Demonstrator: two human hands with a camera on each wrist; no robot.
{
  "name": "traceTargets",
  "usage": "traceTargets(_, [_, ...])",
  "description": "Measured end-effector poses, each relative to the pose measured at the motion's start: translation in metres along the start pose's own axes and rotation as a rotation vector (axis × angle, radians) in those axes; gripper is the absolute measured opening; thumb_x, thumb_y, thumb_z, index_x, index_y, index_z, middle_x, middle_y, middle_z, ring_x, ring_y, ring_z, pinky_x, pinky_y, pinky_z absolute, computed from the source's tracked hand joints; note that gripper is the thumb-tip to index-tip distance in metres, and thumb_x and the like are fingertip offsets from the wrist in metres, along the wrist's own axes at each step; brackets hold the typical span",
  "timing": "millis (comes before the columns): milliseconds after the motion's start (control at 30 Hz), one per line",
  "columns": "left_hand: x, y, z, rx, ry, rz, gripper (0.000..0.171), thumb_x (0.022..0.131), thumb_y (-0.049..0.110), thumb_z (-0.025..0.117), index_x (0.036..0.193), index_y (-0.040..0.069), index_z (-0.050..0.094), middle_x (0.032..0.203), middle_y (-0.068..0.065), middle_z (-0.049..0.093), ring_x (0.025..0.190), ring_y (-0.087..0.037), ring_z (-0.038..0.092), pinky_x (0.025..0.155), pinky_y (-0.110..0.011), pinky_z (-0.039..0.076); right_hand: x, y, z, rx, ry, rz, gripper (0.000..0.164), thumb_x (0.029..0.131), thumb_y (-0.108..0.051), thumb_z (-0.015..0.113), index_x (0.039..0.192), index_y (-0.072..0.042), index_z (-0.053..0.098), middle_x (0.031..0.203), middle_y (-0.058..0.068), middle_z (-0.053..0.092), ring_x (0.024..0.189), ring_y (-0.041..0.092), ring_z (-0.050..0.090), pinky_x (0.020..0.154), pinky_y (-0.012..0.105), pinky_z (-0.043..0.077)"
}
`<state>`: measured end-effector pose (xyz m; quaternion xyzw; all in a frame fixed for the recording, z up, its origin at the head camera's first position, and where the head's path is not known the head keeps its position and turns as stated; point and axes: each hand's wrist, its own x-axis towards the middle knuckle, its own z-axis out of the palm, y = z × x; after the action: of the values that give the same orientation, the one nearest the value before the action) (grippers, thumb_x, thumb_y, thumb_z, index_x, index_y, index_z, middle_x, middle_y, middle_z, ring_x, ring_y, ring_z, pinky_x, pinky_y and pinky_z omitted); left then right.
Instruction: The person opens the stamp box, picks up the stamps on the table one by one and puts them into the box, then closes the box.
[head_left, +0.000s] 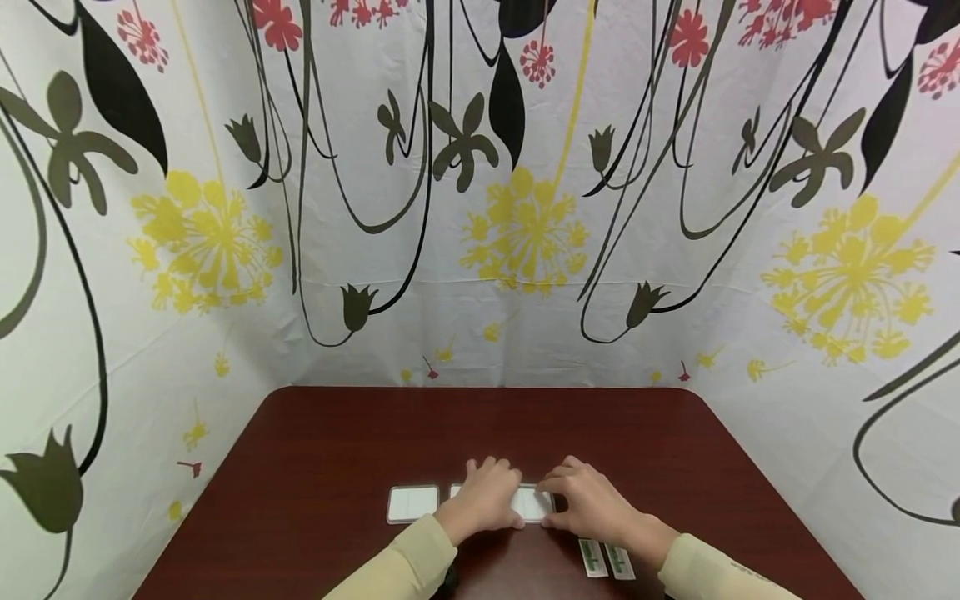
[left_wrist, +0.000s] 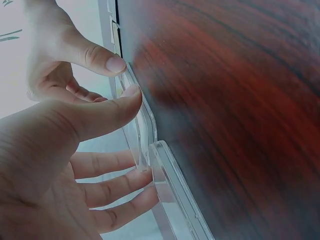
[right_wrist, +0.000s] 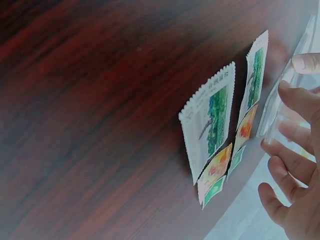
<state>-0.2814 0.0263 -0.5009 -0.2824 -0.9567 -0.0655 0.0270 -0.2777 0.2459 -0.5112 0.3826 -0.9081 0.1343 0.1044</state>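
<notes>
Between my two hands is a clear, flat plastic case (head_left: 531, 504) with a white inside, low at the table. My left hand (head_left: 491, 492) holds its left end, thumb on the near edge and fingers on the far side. At the right end my right hand (head_left: 588, 498) grips it between thumb and fingers. A second clear case (left_wrist: 175, 192) lies beside it, mostly hidden by my left hand in the head view. Farther left sits a third case (head_left: 412, 504). Two strips of stamps (right_wrist: 212, 120) lie near my right wrist, with green and orange pictures and toothed edges.
The dark red-brown wooden table (head_left: 337, 433) has rounded far corners. A white curtain (head_left: 480, 333) with printed flowers hangs behind it and along both sides. A small dark object (head_left: 447, 581) shows partly below my left sleeve.
</notes>
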Motion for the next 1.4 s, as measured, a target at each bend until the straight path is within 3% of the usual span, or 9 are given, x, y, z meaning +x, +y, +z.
traceTargets(400, [-0.005,-0.004,-0.008,0.015,0.080,0.051,0.053,0.075,0.047,0.086,0.115,0.015,0.075,0.105,0.001,0.066,0.100,-0.021,0.059,0.098,-0.060,0.041,-0.002,0.002,-0.007,-0.027,0.044,-0.001,0.040,0.080,-0.038,0.086,0.115,-0.020,0.077,0.108,-0.010,0.070,0.091,0.008,0.053,0.071,0.030,0.051])
traceTargets(600, [-0.006,-0.011,-0.011,-0.044,0.134,0.053,0.049,0.079,0.044,0.085,0.116,0.014,0.076,0.109,0.002,0.069,0.104,-0.020,0.062,0.102,-0.060,0.039,-0.001,0.006,-0.011,-0.045,0.084,-0.008,0.040,0.083,-0.038,0.084,0.118,-0.021,0.075,0.114,-0.010,0.068,0.097,0.008,0.053,0.073,0.031,0.052])
traceTargets(933, [-0.001,-0.020,-0.013,-0.076,0.234,0.053,0.050,0.080,0.044,0.085,0.119,0.014,0.075,0.112,0.002,0.070,0.102,-0.019,0.063,0.095,-0.054,0.044,0.006,0.012,-0.022,-0.046,0.100,0.000,0.039,0.084,-0.035,0.083,0.120,-0.024,0.075,0.121,-0.008,0.066,0.103,0.010,0.052,0.080,0.040,0.050])
traceTargets(1133, [0.004,-0.027,-0.013,-0.104,0.294,0.100,0.048,0.078,0.042,0.087,0.114,0.012,0.077,0.106,0.004,0.072,0.097,-0.017,0.063,0.088,-0.047,0.048,0.010,0.017,-0.025,-0.032,0.117,-0.007,0.036,0.086,-0.036,0.082,0.118,-0.024,0.075,0.123,-0.008,0.066,0.103,0.009,0.051,0.079,0.039,0.047])
traceTargets(1400, [0.014,-0.040,-0.017,-0.184,0.312,0.166,0.045,0.081,0.036,0.086,0.114,0.007,0.076,0.106,0.000,0.074,0.101,-0.017,0.065,0.093,-0.039,0.050,0.020,0.024,-0.027,-0.028,0.131,0.005,0.036,0.087,-0.036,0.081,0.119,-0.022,0.075,0.125,-0.002,0.067,0.109,0.014,0.055,0.085,0.043,0.050])
